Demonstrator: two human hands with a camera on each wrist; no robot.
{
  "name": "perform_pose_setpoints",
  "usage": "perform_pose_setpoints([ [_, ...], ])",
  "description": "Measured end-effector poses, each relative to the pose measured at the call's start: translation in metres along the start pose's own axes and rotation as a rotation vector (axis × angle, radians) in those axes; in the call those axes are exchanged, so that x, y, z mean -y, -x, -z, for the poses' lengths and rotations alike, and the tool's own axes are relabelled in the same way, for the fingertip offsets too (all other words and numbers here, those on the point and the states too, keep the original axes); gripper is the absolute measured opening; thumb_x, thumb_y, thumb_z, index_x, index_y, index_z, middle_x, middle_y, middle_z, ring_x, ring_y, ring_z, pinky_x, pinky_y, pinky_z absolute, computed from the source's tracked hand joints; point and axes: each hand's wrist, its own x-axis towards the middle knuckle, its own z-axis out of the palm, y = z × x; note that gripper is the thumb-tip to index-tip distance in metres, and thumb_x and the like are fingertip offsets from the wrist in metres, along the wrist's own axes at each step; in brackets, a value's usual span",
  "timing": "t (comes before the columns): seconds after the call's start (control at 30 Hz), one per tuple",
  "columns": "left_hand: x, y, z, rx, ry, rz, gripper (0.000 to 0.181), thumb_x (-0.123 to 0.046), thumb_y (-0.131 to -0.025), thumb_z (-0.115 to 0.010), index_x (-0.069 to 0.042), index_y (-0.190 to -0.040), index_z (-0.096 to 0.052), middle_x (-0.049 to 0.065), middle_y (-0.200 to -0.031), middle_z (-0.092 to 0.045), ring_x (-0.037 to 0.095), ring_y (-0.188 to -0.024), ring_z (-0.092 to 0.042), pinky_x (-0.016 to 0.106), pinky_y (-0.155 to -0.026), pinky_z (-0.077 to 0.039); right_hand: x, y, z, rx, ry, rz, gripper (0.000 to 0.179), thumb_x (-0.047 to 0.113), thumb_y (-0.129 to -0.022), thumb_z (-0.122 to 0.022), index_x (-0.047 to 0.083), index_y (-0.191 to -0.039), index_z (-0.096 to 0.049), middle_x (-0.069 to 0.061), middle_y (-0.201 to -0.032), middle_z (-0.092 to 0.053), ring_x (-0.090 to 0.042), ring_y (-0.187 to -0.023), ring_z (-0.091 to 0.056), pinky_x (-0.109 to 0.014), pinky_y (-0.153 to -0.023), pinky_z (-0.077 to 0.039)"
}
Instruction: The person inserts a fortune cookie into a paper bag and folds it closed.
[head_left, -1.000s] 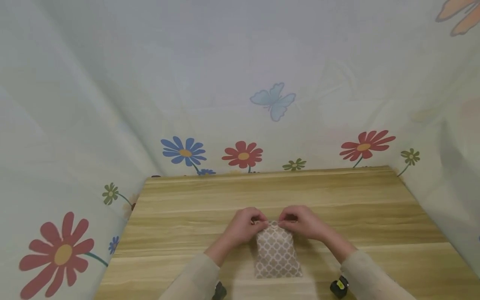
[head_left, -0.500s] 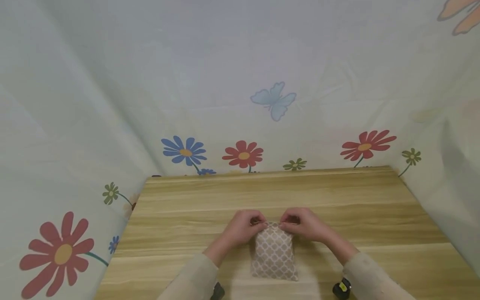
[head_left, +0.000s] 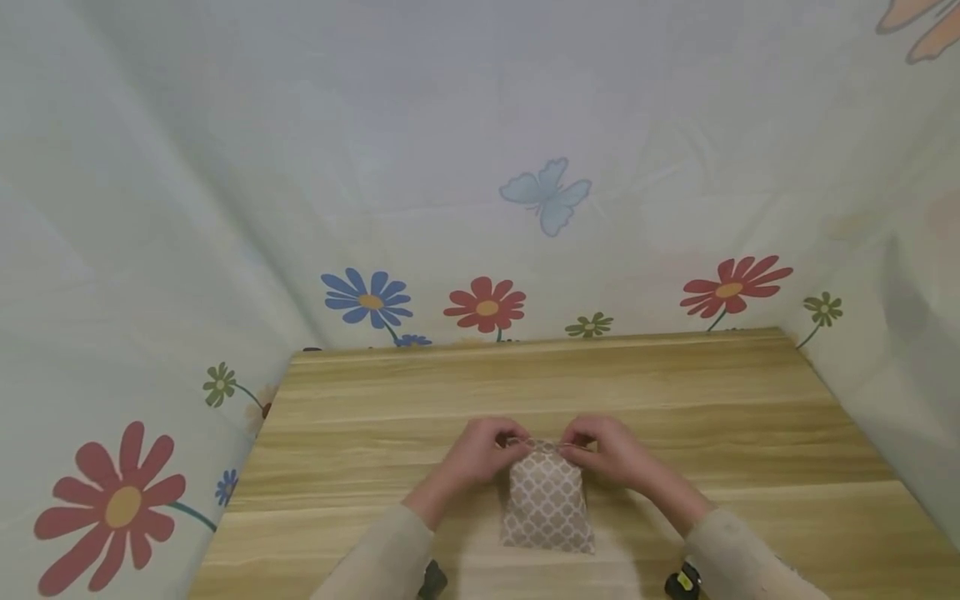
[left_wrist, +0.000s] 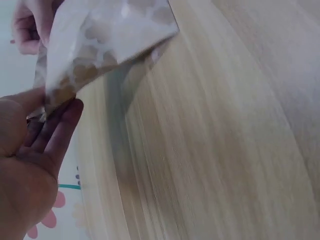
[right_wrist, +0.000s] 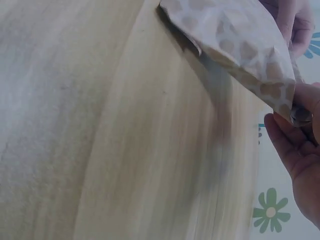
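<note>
In the head view a small paper bag [head_left: 547, 504], beige with a white lattice pattern, lies toward the person over the wooden table. My left hand [head_left: 480, 450] pinches its far edge near the left corner, thumb on top. At the right corner of the same edge, my right hand [head_left: 609, 450] pinches likewise. The left wrist view shows the left hand [left_wrist: 30, 175] with fingers under the bag [left_wrist: 115, 35], whose near end is raised off the wood. A curled bit of the edge shows by the right thumb [right_wrist: 305, 97] in the right wrist view. What the bag contains is hidden.
The wood-grain table [head_left: 360, 400] extends around both hands. A pale cloth [head_left: 420, 167] printed with flowers and butterflies hangs behind and at the sides. Black wrist devices [head_left: 682, 581] show under both sleeves.
The bag's near end has shifted slightly left. Both hands keep pinching the far edge and have barely moved.
</note>
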Motion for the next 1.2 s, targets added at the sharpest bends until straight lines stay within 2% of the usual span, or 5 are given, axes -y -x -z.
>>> perform_pose_setpoints([
  [0.13,0.001,0.000,-0.001,-0.017,-0.012,-0.016,0.007,-0.015,-0.100,-0.076,-0.015,-0.104,-0.082,-0.004,-0.104,-0.079,0.007,-0.094,-0.070,0.026,-0.086,-0.059,-0.002,0.002,0.001,-0.013,-0.019,-0.024,0.004,0.014,-0.100,-0.076,0.016,-0.098,-0.078,0.008,-0.096,-0.075,-0.007,-0.091,-0.070,-0.032,-0.086,-0.062],
  [0.3,-0.001,0.002,-0.002,-0.061,-0.002,-0.024,0.007,-0.013,-0.100,-0.076,-0.015,-0.103,-0.082,-0.004,-0.101,-0.080,0.008,-0.091,-0.071,0.025,-0.083,-0.060,-0.006,0.008,0.006,-0.041,-0.032,-0.077,0.006,0.015,-0.102,-0.074,0.015,-0.101,-0.080,0.006,-0.099,-0.076,-0.009,-0.092,-0.069,-0.030,-0.085,-0.060],
  [0.6,0.013,0.006,0.006,-0.078,0.040,0.026,0.004,-0.022,-0.099,-0.078,-0.020,-0.101,-0.082,-0.014,-0.091,-0.075,0.006,-0.084,-0.067,0.026,-0.078,-0.058,-0.009,0.012,0.005,-0.082,-0.020,-0.080,0.006,0.016,-0.101,-0.075,0.017,-0.099,-0.080,0.008,-0.097,-0.077,-0.007,-0.091,-0.070,-0.030,-0.085,-0.061],
  [0.93,0.008,0.008,0.009,-0.107,0.055,0.012,0.005,-0.019,-0.100,-0.077,-0.019,-0.100,-0.082,-0.012,-0.093,-0.077,0.006,-0.085,-0.068,0.026,-0.077,-0.059,-0.011,0.018,0.009,-0.111,-0.062,-0.096,0.011,0.023,-0.104,-0.073,0.017,-0.101,-0.081,0.008,-0.097,-0.077,-0.007,-0.090,-0.069,-0.027,-0.081,-0.059],
  [1.2,0.008,0.008,0.009,-0.132,0.074,0.036,0.006,-0.020,-0.101,-0.076,-0.019,-0.102,-0.082,-0.009,-0.096,-0.078,0.007,-0.086,-0.068,0.026,-0.077,-0.059,-0.013,0.021,0.013,-0.128,-0.144,-0.176,0.006,0.016,-0.101,-0.075,0.011,-0.102,-0.079,0.003,-0.092,-0.075,-0.009,-0.084,-0.066,-0.025,-0.076,-0.057],
])
